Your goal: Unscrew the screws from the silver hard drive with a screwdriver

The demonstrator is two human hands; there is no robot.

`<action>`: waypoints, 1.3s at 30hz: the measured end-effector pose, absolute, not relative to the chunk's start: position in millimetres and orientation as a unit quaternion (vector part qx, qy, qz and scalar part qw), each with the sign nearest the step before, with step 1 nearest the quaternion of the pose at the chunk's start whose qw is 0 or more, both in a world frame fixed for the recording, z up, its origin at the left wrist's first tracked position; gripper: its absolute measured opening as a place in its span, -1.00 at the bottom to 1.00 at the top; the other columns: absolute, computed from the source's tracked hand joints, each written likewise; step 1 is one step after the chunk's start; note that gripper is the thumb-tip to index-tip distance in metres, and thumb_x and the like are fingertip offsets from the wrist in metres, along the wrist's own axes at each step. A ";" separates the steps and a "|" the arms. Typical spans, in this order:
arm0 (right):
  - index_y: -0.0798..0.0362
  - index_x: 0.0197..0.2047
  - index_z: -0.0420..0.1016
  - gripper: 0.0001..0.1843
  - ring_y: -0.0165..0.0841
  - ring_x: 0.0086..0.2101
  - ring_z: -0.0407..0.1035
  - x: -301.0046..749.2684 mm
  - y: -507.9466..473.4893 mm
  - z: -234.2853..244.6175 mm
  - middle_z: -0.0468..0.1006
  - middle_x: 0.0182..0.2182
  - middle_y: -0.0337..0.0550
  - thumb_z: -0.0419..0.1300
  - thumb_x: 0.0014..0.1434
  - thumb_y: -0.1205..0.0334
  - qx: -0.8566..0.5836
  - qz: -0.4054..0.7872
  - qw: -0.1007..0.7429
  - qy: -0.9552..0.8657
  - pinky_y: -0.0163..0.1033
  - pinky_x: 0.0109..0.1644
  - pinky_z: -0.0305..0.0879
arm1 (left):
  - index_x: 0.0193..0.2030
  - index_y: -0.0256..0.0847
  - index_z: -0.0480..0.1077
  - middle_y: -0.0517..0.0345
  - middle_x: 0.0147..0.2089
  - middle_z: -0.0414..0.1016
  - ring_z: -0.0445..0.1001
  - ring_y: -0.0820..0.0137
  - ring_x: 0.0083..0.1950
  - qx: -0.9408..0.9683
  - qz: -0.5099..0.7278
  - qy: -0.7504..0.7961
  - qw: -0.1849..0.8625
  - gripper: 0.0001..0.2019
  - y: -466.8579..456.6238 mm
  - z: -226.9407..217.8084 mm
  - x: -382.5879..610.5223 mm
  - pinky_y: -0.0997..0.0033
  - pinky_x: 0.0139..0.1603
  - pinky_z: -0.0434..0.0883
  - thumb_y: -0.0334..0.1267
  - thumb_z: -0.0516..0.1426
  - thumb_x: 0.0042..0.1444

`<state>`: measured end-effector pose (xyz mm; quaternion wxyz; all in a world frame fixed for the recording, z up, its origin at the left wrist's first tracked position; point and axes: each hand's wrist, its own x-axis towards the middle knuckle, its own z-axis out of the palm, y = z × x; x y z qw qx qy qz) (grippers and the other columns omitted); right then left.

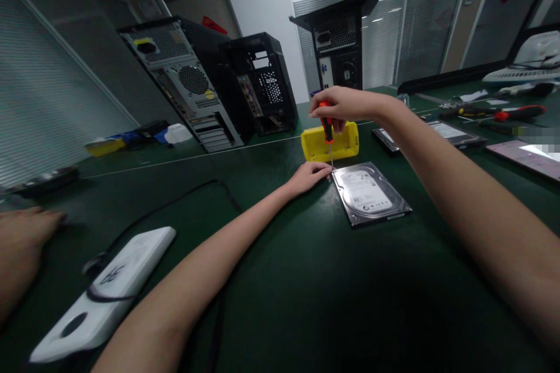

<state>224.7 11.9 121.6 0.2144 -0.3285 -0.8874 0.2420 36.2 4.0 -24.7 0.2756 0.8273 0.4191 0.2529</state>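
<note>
A silver hard drive (364,191) lies flat on the green table, its white label facing up. My right hand (343,104) is wrapped round the handle of a red and black screwdriver (329,131), held upright. The screwdriver's tip meets the drive's far left corner. At that same corner my left hand (310,178) lies low on the table, its fingers closed against the drive's edge beside the tip. Just behind stands a yellow plastic tray (311,143), tilted up with its hollow side facing me.
More hard drives (455,133) and several hand tools (520,112) lie at the right. On the left are a white oblong device (131,256) with a black cable and another person's hand (28,233). Computer cases (192,78) stand at the back.
</note>
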 end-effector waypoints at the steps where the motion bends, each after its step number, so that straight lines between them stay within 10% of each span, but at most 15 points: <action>1: 0.17 -0.13 0.41 -0.69 -0.50 -0.52 0.36 224.2 11.3 121.0 0.48 -0.41 -0.06 0.09 0.18 0.11 -0.326 0.241 0.220 -0.887 -0.41 -0.53 0.26 | -0.32 -0.32 0.47 0.07 -0.28 0.51 0.43 0.37 -0.22 0.828 0.252 0.419 0.275 -0.66 4.1 -24.5 36.3 0.38 -0.09 0.31 -0.10 0.01 0.19; 39: 0.15 -0.13 0.39 -0.63 -0.58 -0.61 0.22 219.1 14.2 112.7 0.44 -0.38 -0.13 0.02 0.20 0.02 -0.289 0.165 0.257 -0.907 -0.40 -0.55 0.18 | -0.42 -0.31 0.43 0.06 -0.23 0.53 0.44 0.36 -0.19 0.829 0.248 0.425 0.265 -0.66 3.2 -23.7 37.4 0.37 -0.05 0.30 -0.11 0.00 0.18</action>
